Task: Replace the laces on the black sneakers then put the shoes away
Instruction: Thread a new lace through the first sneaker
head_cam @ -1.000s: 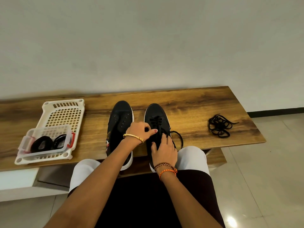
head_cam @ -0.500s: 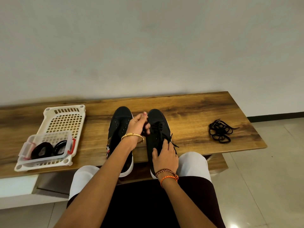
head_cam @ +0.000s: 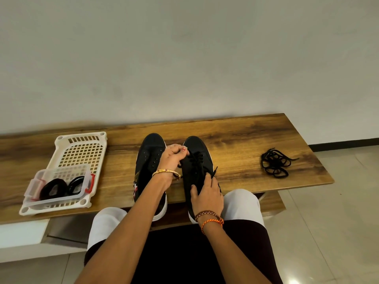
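Two black sneakers stand side by side at frame centre on the bench (head_cam: 246, 136), toes toward the wall. Left shoe (head_cam: 150, 152): eyelets bare, no lace. Right shoe (head_cam: 195, 148): a lace (head_cam: 196, 160) partly threaded through its eyelets, one free end sticking out at its right edge.

Left hand (head_cam: 172, 157), gold bangle at the wrist: fingers curled, pinching the lace over the right shoe's upper eyelets. Right hand (head_cam: 207, 194), thread bands at the wrist: laid on the right shoe's rear half, fingers spread and pressing, thumb against its inner side; not curled round anything.

Loose lace bundle (head_cam: 274, 165) on the bench, centre right, well apart from the shoes. White basket (head_cam: 82, 144) at left holds a clear box (head_cam: 59, 186) with dark coiled items inside.
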